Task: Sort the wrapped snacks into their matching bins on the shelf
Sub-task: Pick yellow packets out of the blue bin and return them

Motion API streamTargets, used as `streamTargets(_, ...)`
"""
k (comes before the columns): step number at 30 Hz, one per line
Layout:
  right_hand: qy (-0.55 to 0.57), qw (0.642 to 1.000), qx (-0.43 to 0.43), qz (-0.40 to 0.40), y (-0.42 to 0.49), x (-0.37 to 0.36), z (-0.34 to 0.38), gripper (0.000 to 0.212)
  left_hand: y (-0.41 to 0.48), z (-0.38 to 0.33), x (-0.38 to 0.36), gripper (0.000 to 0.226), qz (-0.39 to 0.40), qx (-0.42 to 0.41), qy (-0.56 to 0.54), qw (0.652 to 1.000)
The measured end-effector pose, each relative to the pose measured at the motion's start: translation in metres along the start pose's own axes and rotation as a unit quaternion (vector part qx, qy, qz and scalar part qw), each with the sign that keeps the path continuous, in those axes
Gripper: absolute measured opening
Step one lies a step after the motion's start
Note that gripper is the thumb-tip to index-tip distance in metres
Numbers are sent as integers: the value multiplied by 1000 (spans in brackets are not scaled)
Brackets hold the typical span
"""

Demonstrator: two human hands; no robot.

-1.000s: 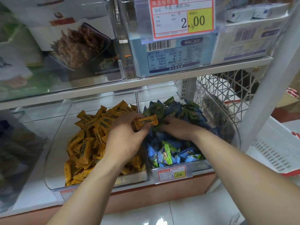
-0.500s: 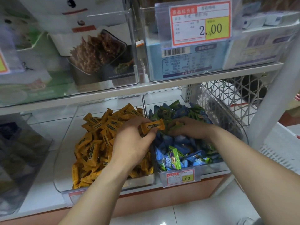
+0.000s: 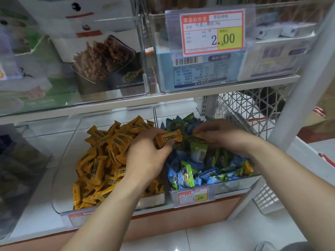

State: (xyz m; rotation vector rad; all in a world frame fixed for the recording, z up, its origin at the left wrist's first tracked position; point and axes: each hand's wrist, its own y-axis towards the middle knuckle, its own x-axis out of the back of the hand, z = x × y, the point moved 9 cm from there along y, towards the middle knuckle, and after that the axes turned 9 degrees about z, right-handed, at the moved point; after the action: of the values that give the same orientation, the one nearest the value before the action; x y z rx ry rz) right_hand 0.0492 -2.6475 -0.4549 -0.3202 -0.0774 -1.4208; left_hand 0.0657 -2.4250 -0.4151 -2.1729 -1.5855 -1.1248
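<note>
item, nearest: two bare forearms reaching up over a pale tiled floor (image 3: 208,236).
item: price label (image 3: 193,196) marked 1.00, hanging on the front of the right clear bin (image 3: 235,184).
item: left clear bin (image 3: 60,178), sitting just beside the right one on the lower shelf and holding a heap of orange wrapped snacks (image 3: 101,160).
item: blue and green wrapped snacks (image 3: 188,176), filling the right clear bin; one stray orange snack (image 3: 247,168) is lying among them near the right wall.
item: left hand (image 3: 146,158), hovering over the divide between the bins, fingers curled and gripping a held orange snack (image 3: 168,139) raised above both heaps.
item: right hand (image 3: 224,137), reaching into the back of the blue and green heap, fingertips narrowed and seemingly pinching an orange wrapper tip (image 3: 198,135); the rest of that piece is hidden.
item, farthest: white lattice basket (image 3: 244,109) behind the right bin; upper shelf carrying boxed goods and a price tag (image 3: 212,31) marked 2.00.
step in hand, by judgement: misplaced orange pieces are being picked out of the blue and green bin. the next move is calling for the left hand to swing left and let go over the orange heap, and for the right hand to draw its piece free without dragging neighbours along; the stray by the right wall is waiting its turn.
</note>
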Motion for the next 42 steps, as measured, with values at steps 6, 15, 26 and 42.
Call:
streamTargets(6, 194, 974, 88, -77, -16, 1, 24, 18, 2, -6, -3, 13, -28, 18, -126, 991)
streamTargets(15, 296, 937, 149, -109, -17, -47, 45, 19, 2, -16, -37, 17, -39, 114, -409, 904)
streamTargets(26, 158, 973, 169, -5, -12, -78, 65, 41, 2, -13, -21, 12, -28, 104, -379, 919)
streamTargets(42, -327, 943, 2, 56, -3, -35, 3, 41, -1, -1, 44, 53, 33, 10, 218, 975)
